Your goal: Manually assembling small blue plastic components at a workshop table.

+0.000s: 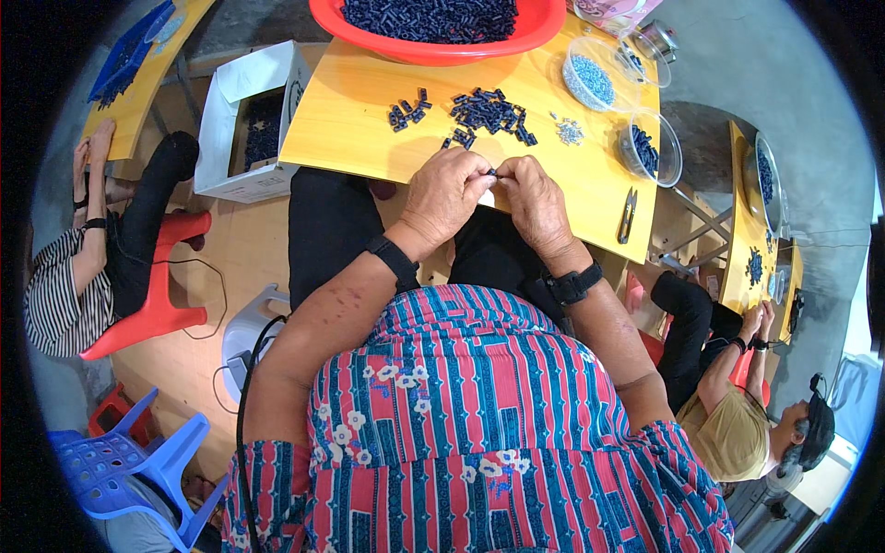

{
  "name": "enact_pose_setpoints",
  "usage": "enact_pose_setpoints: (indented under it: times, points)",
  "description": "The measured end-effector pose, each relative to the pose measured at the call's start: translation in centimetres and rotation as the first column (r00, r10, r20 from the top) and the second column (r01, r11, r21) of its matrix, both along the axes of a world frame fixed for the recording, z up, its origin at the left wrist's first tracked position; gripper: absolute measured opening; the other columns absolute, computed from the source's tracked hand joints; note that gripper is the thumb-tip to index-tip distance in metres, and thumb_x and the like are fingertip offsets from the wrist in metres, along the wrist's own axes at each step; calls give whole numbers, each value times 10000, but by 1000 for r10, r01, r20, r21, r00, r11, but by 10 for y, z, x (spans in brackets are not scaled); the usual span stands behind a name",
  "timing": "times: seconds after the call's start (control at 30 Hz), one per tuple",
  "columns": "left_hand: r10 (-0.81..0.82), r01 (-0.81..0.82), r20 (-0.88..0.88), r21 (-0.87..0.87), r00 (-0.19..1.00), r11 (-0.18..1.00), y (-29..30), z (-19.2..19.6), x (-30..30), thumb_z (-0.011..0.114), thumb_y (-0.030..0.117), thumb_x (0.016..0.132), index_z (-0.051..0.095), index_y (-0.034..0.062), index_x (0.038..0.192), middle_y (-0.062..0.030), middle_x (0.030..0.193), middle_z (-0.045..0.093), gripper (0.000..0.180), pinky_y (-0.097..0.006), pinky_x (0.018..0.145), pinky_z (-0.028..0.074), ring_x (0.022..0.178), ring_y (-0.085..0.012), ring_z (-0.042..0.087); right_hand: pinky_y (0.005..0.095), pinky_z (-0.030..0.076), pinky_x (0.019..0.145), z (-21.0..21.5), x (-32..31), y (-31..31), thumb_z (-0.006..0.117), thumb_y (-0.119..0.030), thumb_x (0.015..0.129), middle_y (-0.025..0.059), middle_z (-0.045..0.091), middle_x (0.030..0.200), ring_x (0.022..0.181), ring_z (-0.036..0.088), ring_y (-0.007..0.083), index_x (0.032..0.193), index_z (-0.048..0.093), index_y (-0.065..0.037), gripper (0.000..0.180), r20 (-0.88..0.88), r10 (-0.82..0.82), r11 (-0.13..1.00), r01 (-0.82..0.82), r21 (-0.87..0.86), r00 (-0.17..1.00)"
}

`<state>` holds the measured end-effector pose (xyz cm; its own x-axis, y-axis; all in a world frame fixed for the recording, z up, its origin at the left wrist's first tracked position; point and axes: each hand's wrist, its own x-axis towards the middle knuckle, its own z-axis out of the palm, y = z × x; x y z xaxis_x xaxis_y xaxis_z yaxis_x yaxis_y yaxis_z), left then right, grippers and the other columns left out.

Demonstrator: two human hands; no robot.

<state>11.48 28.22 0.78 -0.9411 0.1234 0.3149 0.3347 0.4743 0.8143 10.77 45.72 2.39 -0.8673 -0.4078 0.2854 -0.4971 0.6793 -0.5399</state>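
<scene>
My left hand [441, 195] and my right hand [536, 205] meet just over the near edge of the yellow table, fingers closed in a pinch. Between the fingertips is a small dark plastic piece [493, 172], mostly covered by them. Beyond my hands lies a loose pile of small dark blue-black plastic pieces [490, 112]. A smaller cluster of the same pieces [409, 111] is to its left, and a few more [458, 139] lie close to my left hand. A scatter of tiny silvery parts [570, 132] sits right of the pile.
A red basin [438, 53] full of dark pieces stands at the back. Clear tubs with silvery parts [591, 81] and dark pieces [645, 152] are on the right, near small thread snips [628, 217]. An open white carton [241, 180] stands left; people work at both side tables.
</scene>
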Motion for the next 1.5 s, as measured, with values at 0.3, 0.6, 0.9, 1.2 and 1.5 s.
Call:
enact_pose_setpoints:
  times: [0.3, 0.6, 0.9, 1.2, 1.5]
  points:
    - [35, -38, -40, -66, 999, 997, 5, 0, 1, 680, 105, 802, 602, 38, 860, -107, 773, 588, 118, -402, 690, 477, 769, -302, 586, 436, 501, 728, 3, 1, -2, 604, -71, 886, 170, 606, 927, 835, 617, 389, 1012, 557, -62, 135, 33, -16, 999, 18, -47, 999]
    - [46, -46, -19, 20, 999, 999, 3, 2, 3, 648, 78, 816, 583, 34, 885, -120, 780, 582, 105, -402, 686, 476, 754, -300, 592, 239, 510, 618, -2, 6, -3, 632, -53, 916, 50, 643, 863, 707, 608, 90, 1092, 633, -3, 183, 419, -34, 851, 246, -464, 908]
    - [25, -24, -13, 26, 1000, 999, 1, -1, 1, 646, 93, 830, 583, 31, 874, -119, 775, 581, 99, -385, 661, 479, 729, -283, 597, 260, 524, 690, -8, 4, -3, 690, -64, 866, 75, 676, 830, 770, 653, 133, 982, 700, -8, 130, 311, -89, 885, 218, -411, 946]
    - [12, -12, -17, 16, 1000, 1000, 1, 2, 1, 650, 108, 827, 579, 33, 869, -119, 774, 581, 111, -390, 660, 476, 737, -288, 596, 258, 521, 696, -9, 5, -3, 690, -61, 863, 80, 686, 851, 755, 650, 136, 987, 701, -8, 136, 301, -79, 885, 206, -418, 950]
    - [-29, 30, -34, 32, 999, 999, -2, -1, 2, 693, 130, 813, 637, 32, 861, -95, 771, 585, 123, -364, 654, 475, 716, -253, 585, 215, 487, 591, -1, 2, -3, 603, -53, 933, 34, 658, 730, 636, 596, 79, 985, 678, 29, 122, 488, -11, 735, 338, -587, 873]
